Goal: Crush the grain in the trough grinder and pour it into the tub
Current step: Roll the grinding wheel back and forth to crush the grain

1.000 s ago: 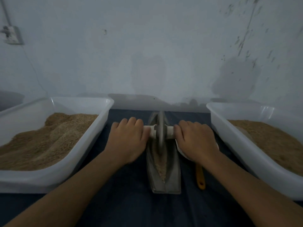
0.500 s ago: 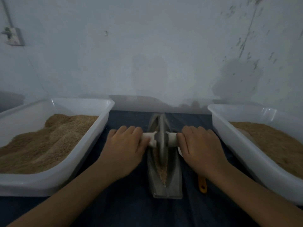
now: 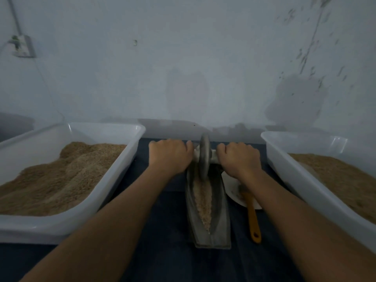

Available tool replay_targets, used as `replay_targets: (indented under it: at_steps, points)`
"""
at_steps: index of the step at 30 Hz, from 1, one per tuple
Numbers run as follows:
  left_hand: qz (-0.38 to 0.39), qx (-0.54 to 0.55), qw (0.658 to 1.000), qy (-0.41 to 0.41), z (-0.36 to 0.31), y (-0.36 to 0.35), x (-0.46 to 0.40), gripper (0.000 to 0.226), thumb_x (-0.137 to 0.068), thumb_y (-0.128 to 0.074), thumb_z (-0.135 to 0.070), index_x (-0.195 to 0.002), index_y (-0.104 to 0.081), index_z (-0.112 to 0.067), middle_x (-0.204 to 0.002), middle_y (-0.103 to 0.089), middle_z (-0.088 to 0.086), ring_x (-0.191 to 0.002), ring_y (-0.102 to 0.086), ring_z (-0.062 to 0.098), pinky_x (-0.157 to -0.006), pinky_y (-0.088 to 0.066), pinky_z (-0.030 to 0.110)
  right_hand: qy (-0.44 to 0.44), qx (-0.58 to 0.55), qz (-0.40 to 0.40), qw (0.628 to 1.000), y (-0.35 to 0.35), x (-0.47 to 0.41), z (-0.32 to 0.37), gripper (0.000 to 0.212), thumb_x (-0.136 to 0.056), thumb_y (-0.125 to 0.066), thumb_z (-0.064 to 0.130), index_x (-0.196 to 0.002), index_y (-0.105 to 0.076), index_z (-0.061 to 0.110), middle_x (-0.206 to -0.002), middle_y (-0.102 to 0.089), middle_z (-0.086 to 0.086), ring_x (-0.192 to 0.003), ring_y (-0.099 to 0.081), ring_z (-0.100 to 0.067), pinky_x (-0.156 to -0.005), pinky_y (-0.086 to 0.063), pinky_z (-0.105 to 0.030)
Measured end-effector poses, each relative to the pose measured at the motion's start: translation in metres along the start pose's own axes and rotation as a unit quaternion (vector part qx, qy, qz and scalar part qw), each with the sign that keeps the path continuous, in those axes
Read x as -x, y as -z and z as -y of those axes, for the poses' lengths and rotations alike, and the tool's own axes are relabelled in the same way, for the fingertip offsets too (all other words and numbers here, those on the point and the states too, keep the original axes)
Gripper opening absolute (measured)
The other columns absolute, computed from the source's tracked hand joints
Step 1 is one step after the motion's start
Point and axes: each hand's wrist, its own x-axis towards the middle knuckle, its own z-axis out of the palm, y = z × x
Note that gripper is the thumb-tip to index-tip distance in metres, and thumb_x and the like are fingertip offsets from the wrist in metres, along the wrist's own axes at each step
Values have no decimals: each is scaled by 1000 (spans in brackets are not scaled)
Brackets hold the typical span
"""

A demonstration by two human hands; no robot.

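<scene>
- Two white tubs: one on the left [image 3: 97, 180], one on the right [image 3: 295, 180], each holding brown grain.
- One trough grinder [image 3: 209, 220] with one wheel [image 3: 204, 157].
- One white plate [image 3: 234, 188].
- One orange-handled brush [image 3: 252, 218].
- Two hands: left hand [image 3: 169, 157], right hand [image 3: 239, 159].

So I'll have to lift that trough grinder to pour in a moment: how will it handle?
The trough grinder looks like thick grey metal, so probably heavy and stiff. Its base seems narrow and long, so it may tip sideways if pushed. The loose crushed grain would likely slide toward whichever end drops, and the wheel, free on its axle, could roll along it.
</scene>
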Motion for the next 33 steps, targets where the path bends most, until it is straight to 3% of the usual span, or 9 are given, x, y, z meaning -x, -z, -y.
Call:
replay_targets:
  at_steps: [4, 7, 9, 14, 19, 23, 26, 30, 33]
  points:
    - [-50, 10, 998, -21, -4, 3, 13, 20, -101, -33, -26, -83, -39, -21, -70, -47, -1, -56, -38, 21, -64, -35, 38, 15, 2, -16, 1000, 2, 25, 0, 13, -102, -37, 25, -93, -38, 16, -71, -42, 0, -60, -42, -20, -49, -38, -33]
    - [-101, 32, 994, -30, 4, 1, 53, 36, -105, -15, -40, -82, -41, -28, -75, -48, -10, -64, -39, 19, -66, -30, 36, 31, -1, -82, 996, 11, 58, 0, 42, -106, -13, 40, -83, -45, 25, -70, -47, 9, -59, -42, -13, -59, -45, -38]
    - [-106, 70, 991, -51, 10, -1, 83, 46, -107, -6, -45, -89, -47, -32, -82, -47, -12, -71, -39, 16, -69, -31, 37, 50, -36, -131, 990, 19, 85, 2, 36, -107, -18, 44, -81, -39, 29, -73, -38, 11, -64, -35, -14, -64, -36, -39]
    - [-121, 158, 974, -110, 25, 0, 126, 28, -110, -27, -45, -114, -51, -32, -96, -48, -15, -81, -43, 10, -79, -38, 34, 79, -50, -169, 981, 27, 120, 0, 19, -104, -32, 43, -92, -40, 29, -87, -35, 9, -77, -32, -17, -71, -30, -39]
    - [-101, 113, 987, -61, 16, -2, 88, 37, -107, -19, -47, -87, -46, -31, -80, -49, -12, -70, -45, 16, -67, -33, 37, 45, -51, -136, 988, 17, 80, 5, 32, -103, -26, 45, -79, -38, 28, -72, -38, 11, -66, -37, -17, -65, -31, -38]
    - [-81, -26, 995, -46, 4, -11, 28, 23, -105, -30, -29, -89, -44, -20, -81, -53, -2, -66, -49, 24, -59, -31, 34, -43, -73, -11, 996, 15, 20, 7, 61, -103, -19, 49, -66, -57, 18, -66, -58, -1, -62, -55, -27, -66, -47, -35]
    - [-16, -38, 998, -44, 6, -11, 4, 17, -104, -38, -23, -88, -40, -18, -86, -60, 4, -69, -51, 27, -60, -37, 37, -100, -79, 18, 992, 15, -4, 13, 63, -101, -22, 49, -67, -62, 15, -72, -62, -8, -68, -56, -28, -77, -51, -39]
    - [-67, -36, 995, -60, 2, -1, 32, 14, -105, -35, -28, -92, -40, -23, -74, -44, -3, -61, -42, 21, -58, -32, 34, -29, -34, -6, 999, 14, 21, 8, 52, -104, -16, 39, -70, -50, 19, -67, -54, 0, -62, -50, -24, -64, -37, -36]
    - [-111, 32, 990, -77, 7, 8, 74, 35, -107, -15, -41, -88, -43, -29, -77, -44, -10, -64, -36, 15, -63, -30, 36, 24, -65, -55, 996, 19, 67, 2, 44, -107, -13, 41, -80, -44, 26, -71, -46, 9, -66, -46, -19, -68, -37, -39]
